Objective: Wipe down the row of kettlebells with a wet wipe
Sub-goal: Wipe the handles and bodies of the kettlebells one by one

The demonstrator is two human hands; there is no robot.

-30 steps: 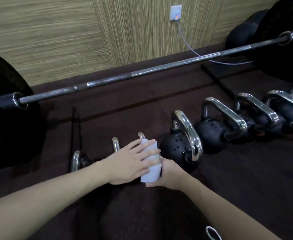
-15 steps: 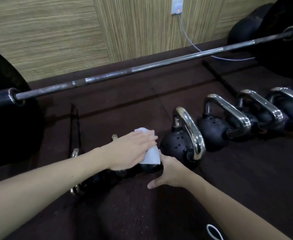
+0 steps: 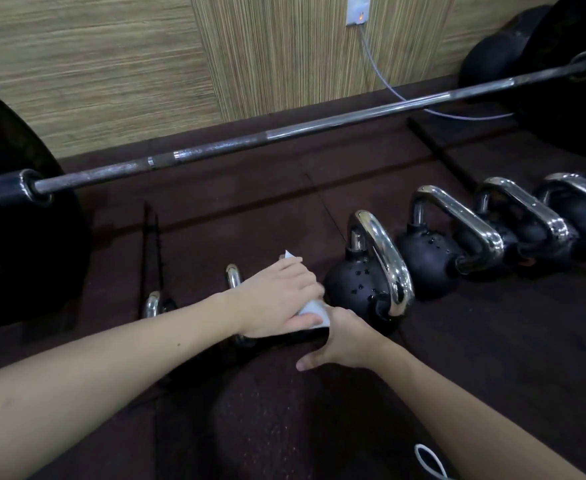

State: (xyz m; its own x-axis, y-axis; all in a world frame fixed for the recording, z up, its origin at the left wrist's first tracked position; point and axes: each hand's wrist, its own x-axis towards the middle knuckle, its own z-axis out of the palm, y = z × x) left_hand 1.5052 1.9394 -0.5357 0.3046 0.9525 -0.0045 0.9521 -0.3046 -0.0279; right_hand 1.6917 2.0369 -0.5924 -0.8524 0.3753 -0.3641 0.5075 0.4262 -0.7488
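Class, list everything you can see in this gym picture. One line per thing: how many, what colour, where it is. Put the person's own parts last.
Kettlebells: at least six in view, black with chrome handles, in a row on the floor; those under the hands are mostly hidden.
Wet wipe: one, white, under the left hand.
Barbell: one, grey steel bar with black plates, across the floor behind the row.
Wall socket: one, white, on the wall.
Cable: one, pale, running from the socket to the floor.
Floor: dark brown matting.
Left hand: presses the wipe on a kettlebell.
Right hand: beside that kettlebell, fingers hidden.
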